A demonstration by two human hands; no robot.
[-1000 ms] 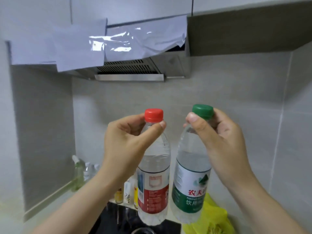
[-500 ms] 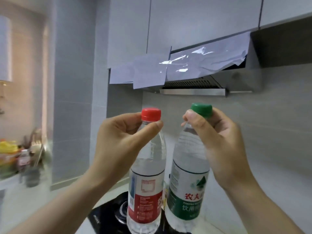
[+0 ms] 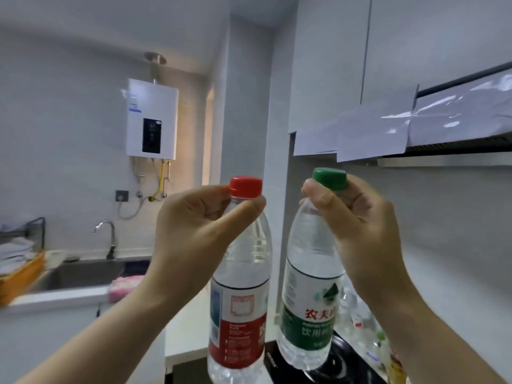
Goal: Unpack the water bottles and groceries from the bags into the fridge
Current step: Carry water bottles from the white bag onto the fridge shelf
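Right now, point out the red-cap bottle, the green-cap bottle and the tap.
red-cap bottle [image 3: 235,345], head view, on its red label.
green-cap bottle [image 3: 304,331], head view, on its green label.
tap [image 3: 113,241], head view, on its upright neck.

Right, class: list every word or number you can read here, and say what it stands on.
"农夫": red, on the green-and-white label of the green-capped clear plastic bottle; the rest curves out of sight.
"饮用": white, below it on the same label.
On the red-capped clear plastic bottle: label too blurred.
On the white wall-mounted heater: sticker unreadable.
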